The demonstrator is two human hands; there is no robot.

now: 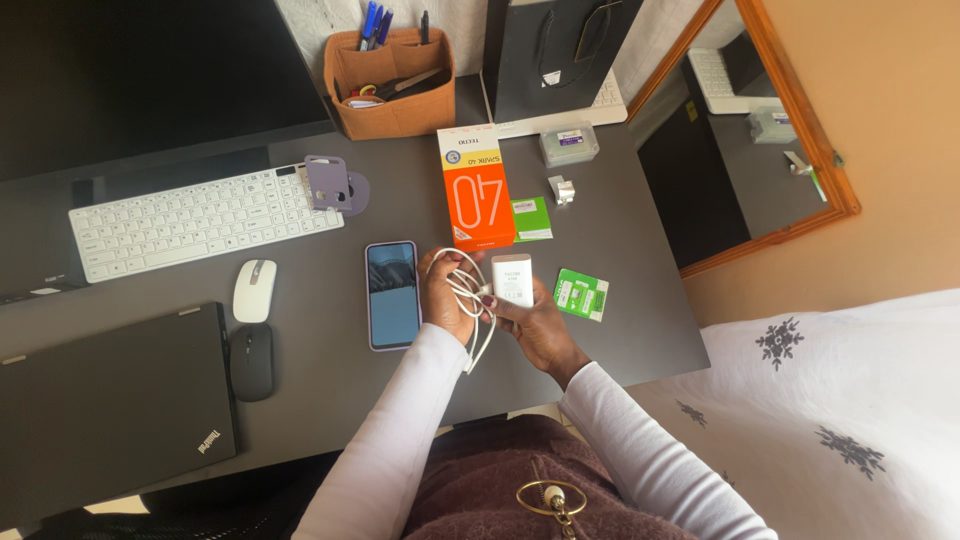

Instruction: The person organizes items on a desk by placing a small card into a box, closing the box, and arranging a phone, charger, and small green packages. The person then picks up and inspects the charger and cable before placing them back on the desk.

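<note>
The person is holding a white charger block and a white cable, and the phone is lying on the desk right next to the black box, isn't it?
Nearly. The head view shows the box beside the phone is orange, not black. The rest holds: the right hand holds the white charger block, the left hand the white cable, and the phone lies on the desk.

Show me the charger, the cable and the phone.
charger (512, 279), head view, middle of its white front face.
cable (462, 283), head view, white coil in the left hand.
phone (392, 294), head view, centre of the screen.
</note>
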